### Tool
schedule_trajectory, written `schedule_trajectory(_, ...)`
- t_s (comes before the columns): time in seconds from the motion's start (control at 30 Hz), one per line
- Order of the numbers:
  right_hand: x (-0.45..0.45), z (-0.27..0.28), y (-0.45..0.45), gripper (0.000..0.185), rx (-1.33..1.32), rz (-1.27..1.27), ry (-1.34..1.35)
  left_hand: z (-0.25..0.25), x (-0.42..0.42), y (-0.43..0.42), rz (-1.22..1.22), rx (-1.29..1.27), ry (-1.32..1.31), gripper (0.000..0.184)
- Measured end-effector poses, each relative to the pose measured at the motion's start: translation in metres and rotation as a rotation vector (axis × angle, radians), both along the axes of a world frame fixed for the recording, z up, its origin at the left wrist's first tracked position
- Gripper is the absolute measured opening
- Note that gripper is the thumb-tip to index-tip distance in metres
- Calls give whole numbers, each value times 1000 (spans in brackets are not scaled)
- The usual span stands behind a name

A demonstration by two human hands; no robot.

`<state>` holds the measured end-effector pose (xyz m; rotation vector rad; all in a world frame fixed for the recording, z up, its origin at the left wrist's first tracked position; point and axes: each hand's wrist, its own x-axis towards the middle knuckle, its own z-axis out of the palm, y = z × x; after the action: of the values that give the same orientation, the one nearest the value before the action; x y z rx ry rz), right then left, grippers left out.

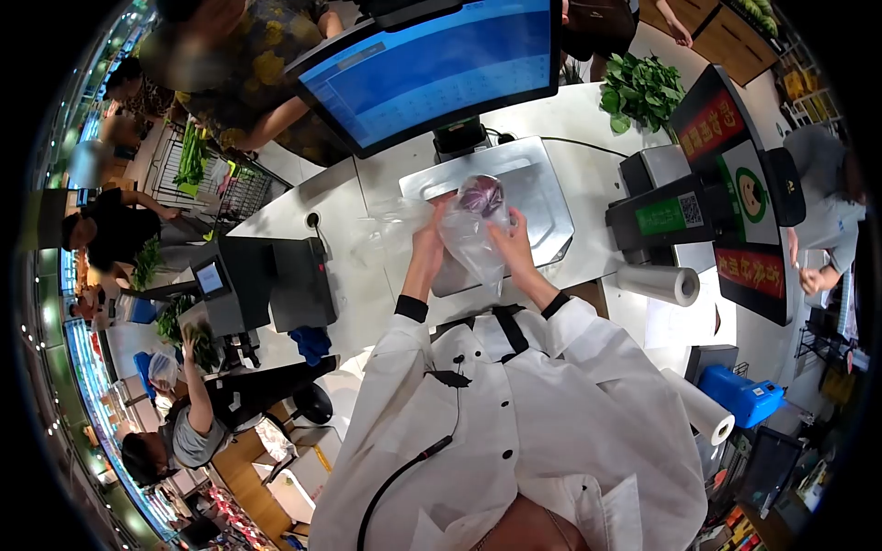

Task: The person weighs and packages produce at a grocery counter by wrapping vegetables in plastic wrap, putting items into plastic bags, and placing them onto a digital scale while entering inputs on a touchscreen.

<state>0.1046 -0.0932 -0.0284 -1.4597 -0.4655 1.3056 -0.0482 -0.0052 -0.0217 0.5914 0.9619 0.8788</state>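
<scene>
A clear plastic bag [473, 243] is held up between my hands above the steel scale plate [542, 188]. Inside its far end shows a round purple-red piece of produce [481, 195]; its exact kind is not clear. My left hand [428, 241] grips the bag's left side, its fingers partly hidden by the plastic. On the right side, my right hand [514, 244] pinches the bag with thumb and fingers. Another crumpled piece of thin clear plastic [381, 228] lies on the white counter just left of my left hand.
A large screen [432, 73] stands behind the scale. Right are a sign display [740, 193], a roll of bags [657, 283] and leafy greens [640, 92]. A dark label printer [276, 285] stands left. Several people and a shopping cart [230, 188] surround the counter.
</scene>
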Motion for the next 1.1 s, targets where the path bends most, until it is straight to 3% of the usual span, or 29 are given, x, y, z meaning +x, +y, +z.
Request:
schedule_trajectory(0.1,9,4,-4,66,-28,15,-128,26,1,-8,-7,122,-58,47)
schedule_trajectory(0.2,28,6,-9,53,71,-110,-193,-31,-31,-8,-140,-12,18,50)
schedule_trajectory(0.3,60,11,-14,38,333,-157,-789,-26,-56,-40,-262,242,145,52)
schedule_trajectory(0.37,65,65,-6,34,447,-153,-917,4,-83,-69,-410,166,287,49)
schedule_trajectory(0.43,65,111,11,29,719,85,-1377,6,-118,-95,-543,75,288,45)
schedule_trajectory(0.57,20,171,78,22,964,363,-1515,22,-154,-124,-590,-7,323,39)
schedule_trajectory(0.63,-1,182,111,22,991,441,-1585,29,-162,-127,-495,-3,332,35)
schedule_trajectory(0.87,-24,190,159,21,1133,373,-1693,46,-152,-130,-286,87,317,31)
schedule_trajectory(1.1,-13,195,150,22,1055,358,-1732,55,-129,-124,-371,85,333,31)
